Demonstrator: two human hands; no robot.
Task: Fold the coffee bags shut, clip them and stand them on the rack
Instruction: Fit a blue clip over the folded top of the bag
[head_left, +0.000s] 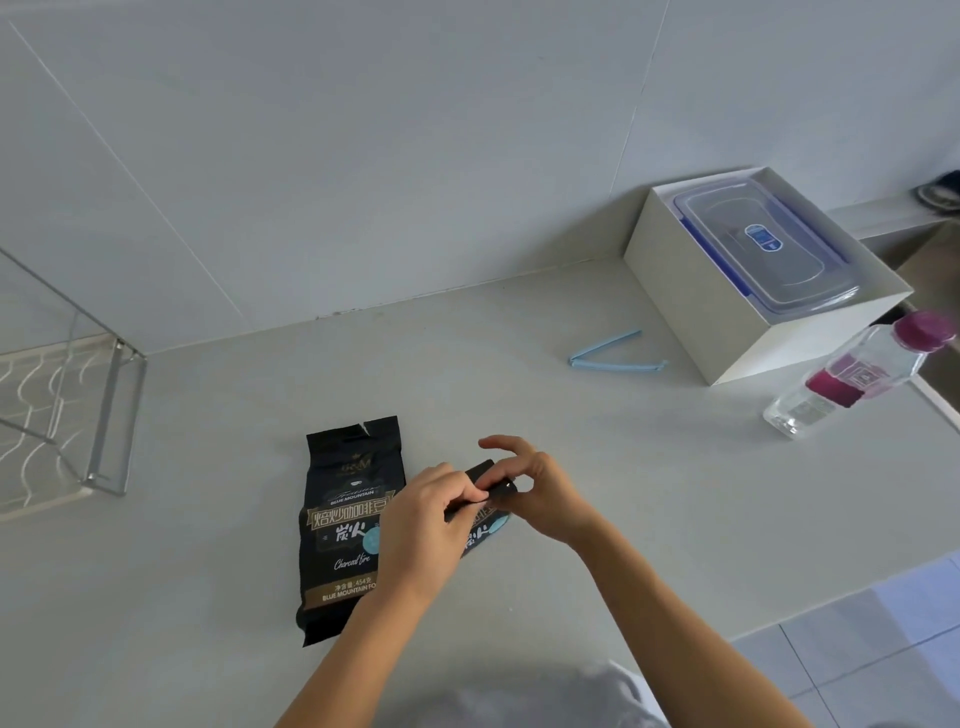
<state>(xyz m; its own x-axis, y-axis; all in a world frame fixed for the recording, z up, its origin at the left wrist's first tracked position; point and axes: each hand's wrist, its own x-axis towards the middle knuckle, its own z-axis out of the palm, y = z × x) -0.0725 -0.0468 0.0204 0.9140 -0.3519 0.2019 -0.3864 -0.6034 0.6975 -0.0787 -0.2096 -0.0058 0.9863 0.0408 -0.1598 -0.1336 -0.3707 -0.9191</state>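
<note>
A black coffee bag (343, 525) lies flat on the counter, its torn top pointing away from me. To its right a second black coffee bag (485, 532) lies mostly hidden under my hands. My left hand (423, 525) and my right hand (535, 491) both pinch that bag's top edge, which is folded over between my fingers. A light blue sealing clip (613, 353) lies open in a V on the counter, further back to the right. The wire rack (67, 415) stands at the far left against the wall.
A white box (691, 312) with a clear blue-latched lidded container (763, 249) in it stands at the back right. A clear water bottle (852, 374) with a magenta cap and label is beside it near the counter's right edge. The counter's front edge drops off at lower right.
</note>
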